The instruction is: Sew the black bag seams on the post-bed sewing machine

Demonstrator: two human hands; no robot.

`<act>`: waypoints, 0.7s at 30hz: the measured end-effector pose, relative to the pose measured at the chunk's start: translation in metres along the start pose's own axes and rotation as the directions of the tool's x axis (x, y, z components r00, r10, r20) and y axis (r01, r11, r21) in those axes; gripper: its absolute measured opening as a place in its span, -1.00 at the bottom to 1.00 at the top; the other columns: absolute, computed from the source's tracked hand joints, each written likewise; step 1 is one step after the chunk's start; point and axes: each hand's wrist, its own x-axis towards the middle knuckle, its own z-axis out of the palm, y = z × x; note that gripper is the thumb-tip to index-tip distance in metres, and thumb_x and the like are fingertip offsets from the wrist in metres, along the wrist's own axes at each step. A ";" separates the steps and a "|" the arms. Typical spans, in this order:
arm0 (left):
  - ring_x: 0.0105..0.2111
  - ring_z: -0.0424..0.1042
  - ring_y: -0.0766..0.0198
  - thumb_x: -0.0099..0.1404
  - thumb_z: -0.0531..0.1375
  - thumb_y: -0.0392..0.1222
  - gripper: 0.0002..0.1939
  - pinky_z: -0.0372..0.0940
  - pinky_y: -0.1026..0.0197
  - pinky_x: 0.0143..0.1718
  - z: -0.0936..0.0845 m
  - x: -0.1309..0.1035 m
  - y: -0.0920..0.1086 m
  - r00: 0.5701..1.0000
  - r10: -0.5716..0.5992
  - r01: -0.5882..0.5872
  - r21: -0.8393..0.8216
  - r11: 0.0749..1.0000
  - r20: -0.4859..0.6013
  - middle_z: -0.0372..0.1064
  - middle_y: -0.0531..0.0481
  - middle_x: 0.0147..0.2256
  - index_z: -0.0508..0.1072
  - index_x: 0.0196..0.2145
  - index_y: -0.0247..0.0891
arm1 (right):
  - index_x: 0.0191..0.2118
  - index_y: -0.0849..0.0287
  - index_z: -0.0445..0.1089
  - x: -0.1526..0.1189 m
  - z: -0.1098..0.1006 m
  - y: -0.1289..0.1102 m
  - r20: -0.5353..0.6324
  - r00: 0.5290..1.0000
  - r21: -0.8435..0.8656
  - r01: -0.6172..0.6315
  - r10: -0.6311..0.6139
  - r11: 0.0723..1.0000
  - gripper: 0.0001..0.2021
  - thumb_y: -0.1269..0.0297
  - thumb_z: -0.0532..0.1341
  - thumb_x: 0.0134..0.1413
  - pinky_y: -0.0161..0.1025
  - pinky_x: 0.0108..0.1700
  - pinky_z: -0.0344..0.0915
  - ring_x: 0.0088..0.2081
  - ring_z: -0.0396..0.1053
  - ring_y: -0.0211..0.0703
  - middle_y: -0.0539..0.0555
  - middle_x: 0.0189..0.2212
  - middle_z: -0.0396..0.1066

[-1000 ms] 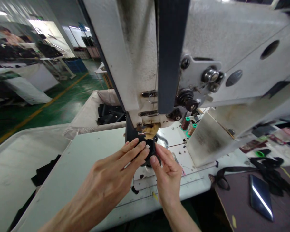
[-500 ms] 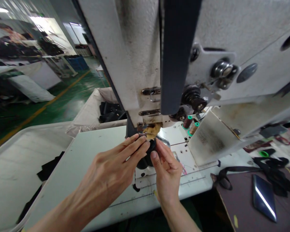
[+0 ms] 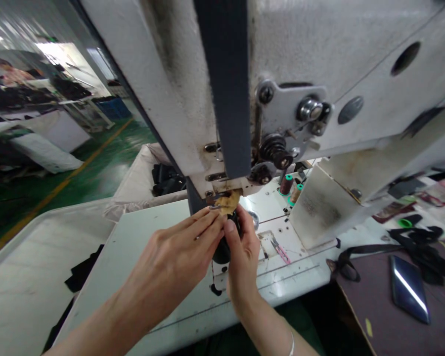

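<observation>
Both hands meet under the head of a large industrial sewing machine (image 3: 163, 99), at a small black workpiece (image 3: 221, 253) whose kind I cannot make out. My left hand (image 3: 174, 254) lies over its left side, fingers closed together and tips near the presser foot area. My right hand (image 3: 243, 254) pinches the right side between thumb and fingers. Just above the fingertips, a crumpled yellowish-tan piece (image 3: 228, 201) is fixed by the needle area. The hands hide much of the workpiece and the stitching spot. Pink-handled thread snips (image 3: 281, 251) lie right of my right hand.
Two thread spools, one maroon (image 3: 286, 184) and one tan (image 3: 295, 194), stand behind the bed. A pale fabric-lined bin (image 3: 141, 173) holds black pieces at the left. A phone (image 3: 410, 289) and black straps (image 3: 356, 257) lie right. A person (image 3: 13, 74) sits far left.
The view has shifted, so the machine head appears farther left. My right hand has moved left, closer against my left hand, uncovering the snips. Both hands stay at the black workpiece.
</observation>
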 end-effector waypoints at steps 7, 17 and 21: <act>0.05 0.50 0.21 0.35 -0.02 -0.38 -0.55 0.34 -0.06 0.15 0.002 0.017 -0.082 0.937 0.067 0.018 -0.239 0.971 0.343 0.50 -0.01 0.05 0.32 0.17 -0.39 | 0.12 0.08 0.35 0.011 0.015 0.001 -0.062 0.996 -0.154 0.053 -0.063 0.987 -0.55 0.19 0.33 0.11 -0.07 0.20 0.24 0.07 0.32 -0.05 0.11 0.06 0.37; -0.06 0.53 0.31 0.30 -0.07 -0.36 -0.67 0.41 0.24 0.00 0.030 0.037 -0.086 0.917 0.213 -0.094 -0.336 0.937 0.338 0.56 0.08 -0.16 0.50 -0.22 -0.38 | 0.04 0.09 0.42 0.018 0.005 0.007 0.060 0.986 0.157 -0.166 0.159 0.973 -0.56 0.21 0.39 -0.01 -0.17 -0.01 0.43 -0.10 0.45 -0.11 0.05 -0.13 0.52; -0.14 0.54 0.35 0.32 -0.13 -0.24 -0.59 0.43 0.24 -0.04 0.028 0.032 -0.074 0.963 0.114 -0.041 -0.287 0.957 0.243 0.54 0.11 -0.17 0.47 -0.13 -0.36 | -0.01 0.11 0.45 0.025 0.000 0.005 0.148 0.962 0.266 -0.261 0.228 0.928 -0.58 0.27 0.42 -0.05 -0.24 -0.06 0.43 -0.18 0.46 -0.19 0.00 -0.19 0.53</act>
